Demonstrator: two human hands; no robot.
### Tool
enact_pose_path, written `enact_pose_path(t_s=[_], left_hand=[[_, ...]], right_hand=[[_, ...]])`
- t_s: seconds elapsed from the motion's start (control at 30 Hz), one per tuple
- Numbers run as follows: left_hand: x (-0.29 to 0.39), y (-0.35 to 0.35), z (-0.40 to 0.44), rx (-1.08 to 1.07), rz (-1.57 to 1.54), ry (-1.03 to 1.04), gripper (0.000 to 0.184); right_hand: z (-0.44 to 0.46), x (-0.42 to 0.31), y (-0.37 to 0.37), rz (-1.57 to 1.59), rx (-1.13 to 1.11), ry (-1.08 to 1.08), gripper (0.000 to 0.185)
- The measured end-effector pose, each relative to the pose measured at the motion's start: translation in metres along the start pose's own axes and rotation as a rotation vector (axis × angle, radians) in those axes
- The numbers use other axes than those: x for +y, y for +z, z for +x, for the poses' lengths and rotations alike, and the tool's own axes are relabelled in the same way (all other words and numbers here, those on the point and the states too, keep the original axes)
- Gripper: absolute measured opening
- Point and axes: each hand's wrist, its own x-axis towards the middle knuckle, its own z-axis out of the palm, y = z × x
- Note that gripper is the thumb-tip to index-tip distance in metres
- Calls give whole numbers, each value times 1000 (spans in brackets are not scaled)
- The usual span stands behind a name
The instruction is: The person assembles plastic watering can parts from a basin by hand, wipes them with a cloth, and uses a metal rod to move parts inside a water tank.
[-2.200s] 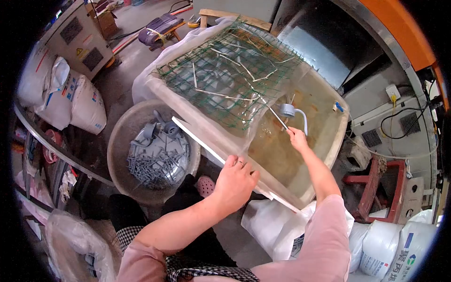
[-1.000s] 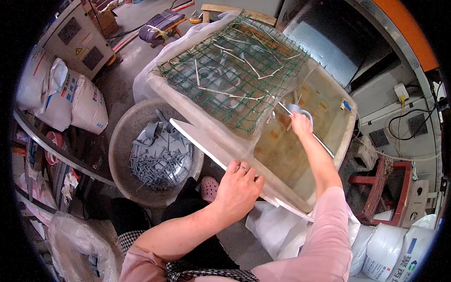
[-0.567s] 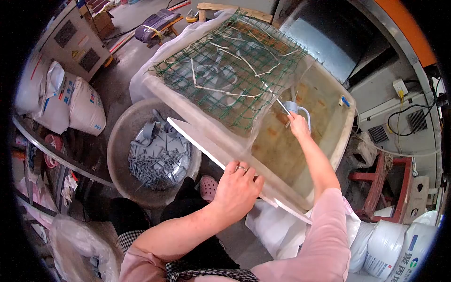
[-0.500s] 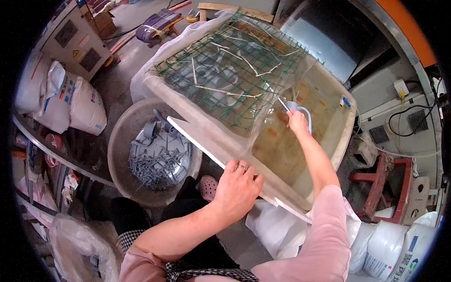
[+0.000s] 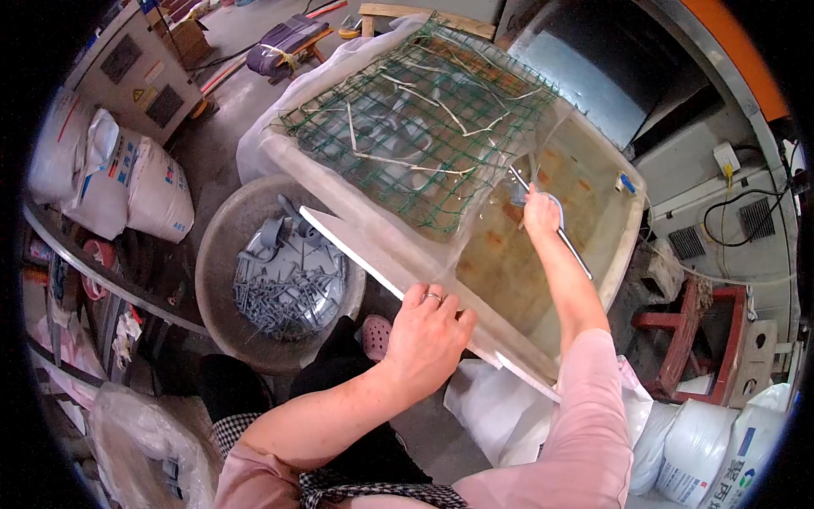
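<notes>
Over the shallow water of the large pale tub (image 5: 627,254), my right hand (image 5: 541,212) is closed round a thin metal rod (image 5: 577,252). Beside that hand a grey curved plastic part (image 5: 518,195) is partly hidden by my fingers. Green netting (image 5: 398,127) with white strips covers the tub's far left part, with blurred grey parts under it. My left hand (image 5: 428,331) is closed at the near rim, its fingers on the edge of a long white board (image 5: 352,253); what its fingertips grip is hidden.
A round basin (image 5: 222,318) with grey pins and curved parts stands left of the tub. White sacks (image 5: 158,188) stand farther left. At the right are a red frame (image 5: 729,348) and more white bags (image 5: 688,441). A blue valve (image 5: 626,184) sits on the tub's right wall.
My right hand has shifted slightly within the tub, and the rod has changed position, more of it now showing behind the hand. My left hand stays at the rim.
</notes>
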Motion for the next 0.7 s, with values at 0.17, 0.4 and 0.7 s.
enact_pose_path(t_s=[0.17, 0.4, 0.7], left_hand=[[-2, 0, 1, 24, 12, 29, 12], [-2, 0, 1, 31, 6, 25, 10], [-2, -1, 2, 23, 12, 27, 9]], right_hand=[[3, 20, 14, -175, 208, -112, 34], [10, 16, 4, -157, 142, -71, 33], [-6, 19, 0, 34, 4, -14, 35]])
